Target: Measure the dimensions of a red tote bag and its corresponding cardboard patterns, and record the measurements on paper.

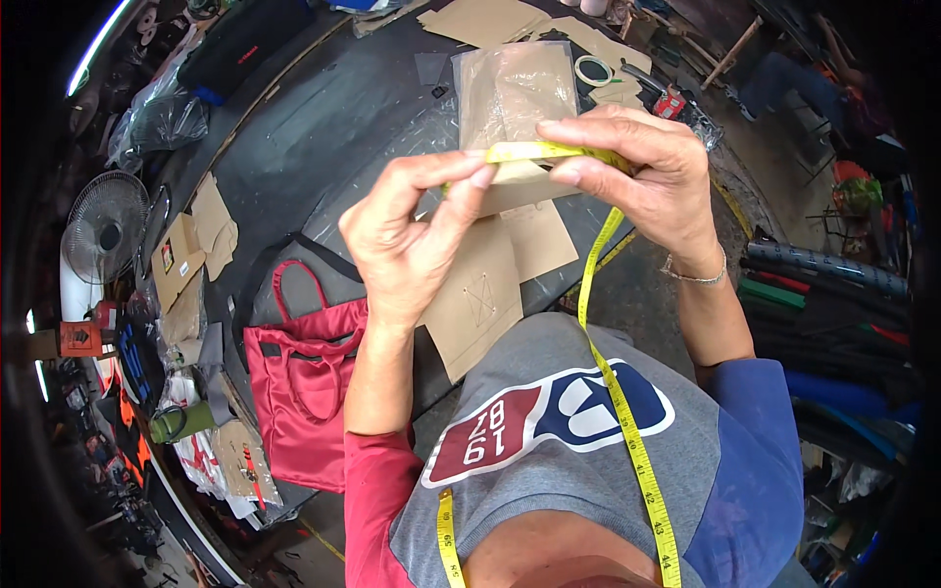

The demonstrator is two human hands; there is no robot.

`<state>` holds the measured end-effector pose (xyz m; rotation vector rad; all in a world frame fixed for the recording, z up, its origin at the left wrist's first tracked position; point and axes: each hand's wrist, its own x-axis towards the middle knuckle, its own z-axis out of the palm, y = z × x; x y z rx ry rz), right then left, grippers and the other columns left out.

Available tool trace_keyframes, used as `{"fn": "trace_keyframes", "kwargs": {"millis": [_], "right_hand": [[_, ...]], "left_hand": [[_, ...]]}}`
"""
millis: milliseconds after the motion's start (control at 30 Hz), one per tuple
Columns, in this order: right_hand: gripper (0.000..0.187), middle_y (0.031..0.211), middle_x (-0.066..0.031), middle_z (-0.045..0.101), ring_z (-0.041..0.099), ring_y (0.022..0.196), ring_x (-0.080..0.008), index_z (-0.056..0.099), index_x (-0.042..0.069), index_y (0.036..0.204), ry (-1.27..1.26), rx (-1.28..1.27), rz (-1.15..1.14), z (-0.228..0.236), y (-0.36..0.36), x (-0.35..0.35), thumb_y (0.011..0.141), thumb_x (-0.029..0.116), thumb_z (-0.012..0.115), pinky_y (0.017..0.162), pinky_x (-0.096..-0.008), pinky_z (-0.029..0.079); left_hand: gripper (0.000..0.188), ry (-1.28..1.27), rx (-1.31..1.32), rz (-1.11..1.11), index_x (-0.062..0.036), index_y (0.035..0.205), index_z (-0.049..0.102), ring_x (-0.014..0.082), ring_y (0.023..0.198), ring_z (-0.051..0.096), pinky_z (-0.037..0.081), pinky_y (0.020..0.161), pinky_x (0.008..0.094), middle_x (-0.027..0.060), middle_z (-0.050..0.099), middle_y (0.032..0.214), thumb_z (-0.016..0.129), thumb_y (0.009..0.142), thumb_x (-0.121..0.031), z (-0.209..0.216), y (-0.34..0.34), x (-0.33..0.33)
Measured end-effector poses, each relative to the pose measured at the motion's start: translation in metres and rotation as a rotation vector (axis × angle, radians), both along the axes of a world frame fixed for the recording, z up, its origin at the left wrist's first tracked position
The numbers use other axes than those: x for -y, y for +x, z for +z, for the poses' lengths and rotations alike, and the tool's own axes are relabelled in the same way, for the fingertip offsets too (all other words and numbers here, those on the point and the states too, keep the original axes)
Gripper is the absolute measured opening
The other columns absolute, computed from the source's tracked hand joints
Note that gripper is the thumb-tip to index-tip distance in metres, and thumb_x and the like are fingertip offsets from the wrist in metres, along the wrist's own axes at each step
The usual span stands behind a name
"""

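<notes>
Nearest the camera in the head view was a grey cloth shirt (691,426) with one red sleeve and one blue sleeve. Down its front lay a long, flexible yellow measuring tape (640,456) with black markings; another length of it ended on the left of the chest. The tape ran up to the right hand (586,152), which pinched it between thumb and fingers. The left hand (473,167) gripped it between thumb and forefinger, and a short stretch bridged the two hands above the dark, smooth desk (294,137).

Beneath the hands lay flat brown card pieces (470,304), and beyond them a brown sheet in clear plastic (515,93), with a pale ring-shaped roll (593,71) beside it. Left of the left forearm rested a shiny red fabric bag (304,421) with looped handles. Farther left stood a round grey fan (108,230).
</notes>
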<state>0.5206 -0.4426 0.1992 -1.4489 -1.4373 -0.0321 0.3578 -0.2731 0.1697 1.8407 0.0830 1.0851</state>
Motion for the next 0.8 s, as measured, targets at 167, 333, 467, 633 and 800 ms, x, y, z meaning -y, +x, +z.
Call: {"fn": "trace_keyframes", "kwargs": {"millis": [167, 333, 467, 633, 800], "right_hand": [[0.034, 0.096, -0.0128, 0.076, 0.067, 0.078, -0.0137, 0.077, -0.001, 0.114, 0.017, -0.015, -0.003, 0.003, -0.001, 0.007, 0.081, 0.004, 0.083, 0.064, -0.0249, 0.049], [0.03, 0.099, -0.0121, 0.076, 0.068, 0.082, -0.0138, 0.078, 0.001, 0.112, -0.025, -0.042, -0.105, -0.006, 0.004, 0.021, 0.082, 0.005, 0.083, 0.067, -0.024, 0.051], [0.029, 0.098, -0.0112, 0.077, 0.069, 0.082, -0.0126, 0.078, 0.001, 0.111, -0.021, -0.051, -0.109, -0.011, 0.002, 0.011, 0.083, 0.006, 0.083, 0.067, -0.0228, 0.052], [0.027, 0.097, -0.0118, 0.078, 0.071, 0.079, -0.0123, 0.079, 0.002, 0.11, -0.02, -0.056, -0.131, -0.01, 0.001, 0.007, 0.084, 0.007, 0.083, 0.066, -0.022, 0.053], [0.024, 0.095, -0.011, 0.078, 0.073, 0.079, -0.0136, 0.079, 0.002, 0.107, 0.01, -0.013, -0.07, -0.011, 0.003, 0.006, 0.083, 0.002, 0.082, 0.066, -0.0221, 0.054]], "left_hand": [[0.017, -0.05, 0.15, 0.033, 0.0007, 0.103, 0.073, 0.0093, 0.086, 0.069, 0.055, 0.077, 0.023, 0.0092, 0.076, 0.097, 0.081, 0.087, 0.001, -0.002, -0.004, -0.006], [0.017, -0.17, 0.164, 0.075, 0.0019, 0.104, 0.07, 0.0077, 0.085, 0.068, 0.054, 0.078, 0.02, 0.0093, 0.075, 0.098, 0.079, 0.089, 0.003, -0.003, -0.007, -0.004], [0.018, -0.218, 0.236, 0.101, 0.0013, 0.105, 0.069, 0.0077, 0.087, 0.068, 0.055, 0.079, 0.0199, 0.0097, 0.074, 0.101, 0.078, 0.089, 0.003, -0.007, -0.003, -0.005], [0.018, -0.217, 0.299, 0.133, 0.001, 0.105, 0.069, 0.0076, 0.088, 0.069, 0.055, 0.081, 0.0195, 0.01, 0.074, 0.103, 0.078, 0.09, 0.003, -0.006, 0.001, -0.004], [0.017, -0.239, 0.285, 0.152, 0.0009, 0.106, 0.069, 0.0079, 0.089, 0.069, 0.056, 0.082, 0.0194, 0.0095, 0.074, 0.101, 0.077, 0.091, 0.001, -0.006, 0.0, -0.004]]}}
